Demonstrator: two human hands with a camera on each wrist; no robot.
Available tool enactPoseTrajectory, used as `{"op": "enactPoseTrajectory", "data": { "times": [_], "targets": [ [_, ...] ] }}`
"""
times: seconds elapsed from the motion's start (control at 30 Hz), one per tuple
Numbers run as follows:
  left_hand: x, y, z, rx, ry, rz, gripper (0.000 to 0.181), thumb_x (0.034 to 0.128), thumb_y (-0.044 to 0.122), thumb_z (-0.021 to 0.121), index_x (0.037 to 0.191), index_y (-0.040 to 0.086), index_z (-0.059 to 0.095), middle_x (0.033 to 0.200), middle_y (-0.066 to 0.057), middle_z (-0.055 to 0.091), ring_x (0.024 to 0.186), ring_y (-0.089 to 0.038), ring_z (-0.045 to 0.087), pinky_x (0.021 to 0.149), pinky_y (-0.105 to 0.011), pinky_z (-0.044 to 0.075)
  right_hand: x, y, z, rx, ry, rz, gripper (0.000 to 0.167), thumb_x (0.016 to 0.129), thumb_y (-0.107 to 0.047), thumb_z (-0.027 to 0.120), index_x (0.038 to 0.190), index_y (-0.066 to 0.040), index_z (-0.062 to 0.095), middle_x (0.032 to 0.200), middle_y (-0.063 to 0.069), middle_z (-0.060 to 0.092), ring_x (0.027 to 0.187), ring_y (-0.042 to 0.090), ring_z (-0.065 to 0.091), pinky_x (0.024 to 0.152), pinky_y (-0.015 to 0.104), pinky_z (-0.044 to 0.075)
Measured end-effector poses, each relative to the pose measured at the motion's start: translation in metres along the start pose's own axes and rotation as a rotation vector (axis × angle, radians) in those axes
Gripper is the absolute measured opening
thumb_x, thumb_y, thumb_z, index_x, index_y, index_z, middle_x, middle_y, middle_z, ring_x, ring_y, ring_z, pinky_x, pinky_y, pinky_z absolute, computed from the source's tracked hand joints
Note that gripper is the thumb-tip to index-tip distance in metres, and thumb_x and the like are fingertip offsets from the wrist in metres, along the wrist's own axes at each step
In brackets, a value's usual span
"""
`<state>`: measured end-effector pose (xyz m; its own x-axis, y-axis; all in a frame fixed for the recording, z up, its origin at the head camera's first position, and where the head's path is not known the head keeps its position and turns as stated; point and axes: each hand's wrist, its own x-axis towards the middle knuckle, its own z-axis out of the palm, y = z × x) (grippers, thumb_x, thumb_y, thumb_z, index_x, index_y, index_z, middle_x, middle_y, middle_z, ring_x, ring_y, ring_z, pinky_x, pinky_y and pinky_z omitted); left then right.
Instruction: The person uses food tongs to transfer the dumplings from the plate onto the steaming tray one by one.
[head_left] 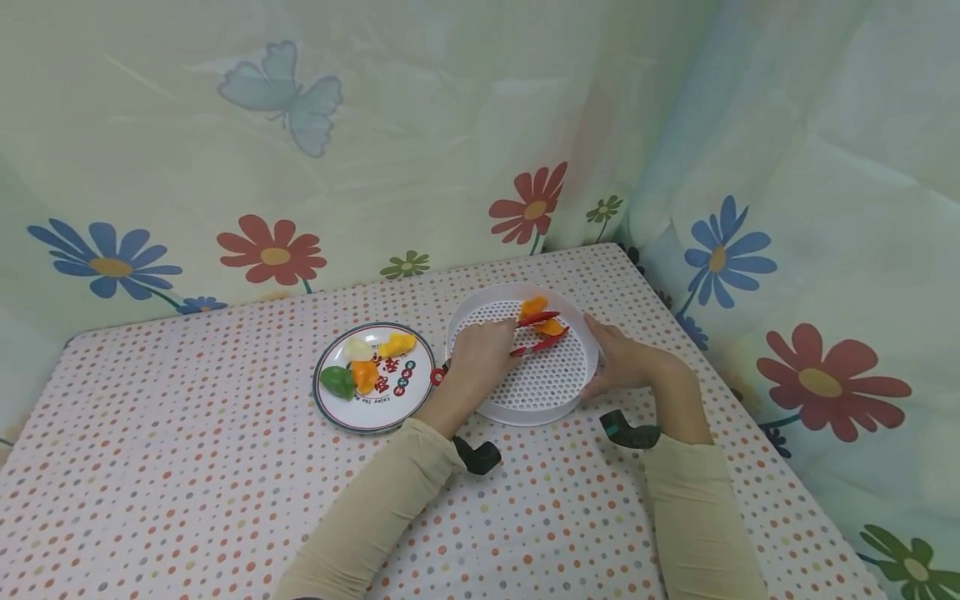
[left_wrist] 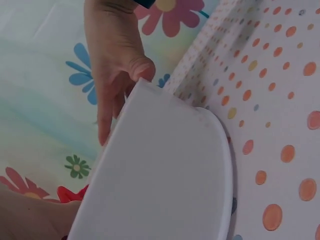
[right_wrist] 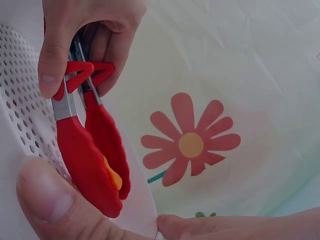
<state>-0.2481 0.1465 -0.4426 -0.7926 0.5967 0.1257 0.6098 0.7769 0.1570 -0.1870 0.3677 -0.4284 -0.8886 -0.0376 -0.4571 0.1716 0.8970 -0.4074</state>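
Note:
My left hand [head_left: 480, 358] curls around red-tipped metal tongs [right_wrist: 82, 160] over a round white perforated basket [head_left: 547, 387]. Between the parted tong tips lies an orange piece [head_left: 551, 327], with another orange piece [head_left: 534, 307] beside it at the basket's far side. In the right wrist view the left hand [right_wrist: 60, 50] pinches the tongs by finger and thumb. My right hand [head_left: 626, 358] rests against the basket's right outer wall, thumb and fingers spread. The left wrist view shows the right hand [left_wrist: 117, 55] with its fingers fairly straight along the wall [left_wrist: 160, 165]; the left hand is mostly hidden there.
Left of the basket sits a white plate [head_left: 382, 412] with a dark rim, holding a green piece [head_left: 337, 382], an orange piece [head_left: 365, 377], a yellow piece [head_left: 397, 344] and a pale piece [head_left: 357, 349]. A flowered curtain [head_left: 420, 125] stands behind the dotted tabletop [head_left: 187, 433].

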Motion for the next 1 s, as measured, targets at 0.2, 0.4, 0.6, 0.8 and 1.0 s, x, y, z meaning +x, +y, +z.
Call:
{"op": "enactPoseTrajectory", "data": {
  "times": [0.2, 0.4, 0.6, 0.8, 1.0],
  "targets": [
    [-0.002, -0.005, -0.004, 0.011, -0.015, -0.066, 0.075, 0.0718, 0.052, 0.077, 0.128, 0.008, 0.055, 0.111, -0.005, 0.069, 0.074, -0.016, 0.064, 0.067, -0.028, 0.055, -0.001, -0.004, -0.001, 0.007, 0.008, -0.029, 0.136, 0.061, -0.05, 0.084, 0.152, -0.005, -0.006, 0.152, 0.031, 0.01, 0.138, 0.053, 0.016, 0.108, 0.065, 0.022],
    [-0.007, -0.008, -0.012, -0.011, -0.041, -0.058, 0.083, 0.0672, 0.054, 0.08, 0.13, 0.008, 0.052, 0.112, -0.006, 0.068, 0.079, -0.019, 0.063, 0.073, -0.031, 0.055, -0.002, -0.002, -0.001, 0.01, 0.005, -0.003, 0.135, 0.061, -0.049, 0.084, 0.152, -0.006, -0.007, 0.153, 0.031, 0.008, 0.138, 0.053, 0.015, 0.107, 0.066, 0.021],
    [-0.025, -0.017, -0.039, -0.095, -0.078, -0.074, 0.094, 0.0655, 0.055, 0.08, 0.139, 0.01, 0.044, 0.128, -0.008, 0.061, 0.101, -0.026, 0.064, 0.086, -0.038, 0.054, -0.001, -0.002, 0.0, 0.007, 0.003, 0.02, 0.136, 0.062, -0.047, 0.085, 0.151, -0.006, -0.009, 0.154, 0.031, 0.005, 0.139, 0.052, 0.012, 0.107, 0.066, 0.02],
    [-0.051, -0.04, -0.07, -0.116, -0.033, -0.116, 0.099, 0.0641, 0.056, 0.08, 0.143, 0.012, 0.04, 0.131, -0.009, 0.06, 0.107, -0.029, 0.062, 0.083, -0.042, 0.054, -0.002, -0.001, -0.001, 0.01, 0.001, 0.008, 0.138, 0.061, -0.049, 0.085, 0.151, -0.004, -0.009, 0.154, 0.032, 0.004, 0.139, 0.052, 0.009, 0.107, 0.067, 0.017],
    [-0.08, -0.08, -0.091, -0.074, 0.01, -0.164, 0.102, 0.0616, 0.058, 0.081, 0.144, 0.015, 0.038, 0.127, -0.006, 0.062, 0.102, -0.025, 0.064, 0.068, -0.041, 0.055, 0.002, 0.001, 0.0, 0.009, 0.008, -0.029, 0.138, 0.06, -0.052, 0.084, 0.15, -0.002, -0.008, 0.153, 0.033, 0.005, 0.139, 0.052, 0.008, 0.108, 0.067, 0.014]
  ]
}}
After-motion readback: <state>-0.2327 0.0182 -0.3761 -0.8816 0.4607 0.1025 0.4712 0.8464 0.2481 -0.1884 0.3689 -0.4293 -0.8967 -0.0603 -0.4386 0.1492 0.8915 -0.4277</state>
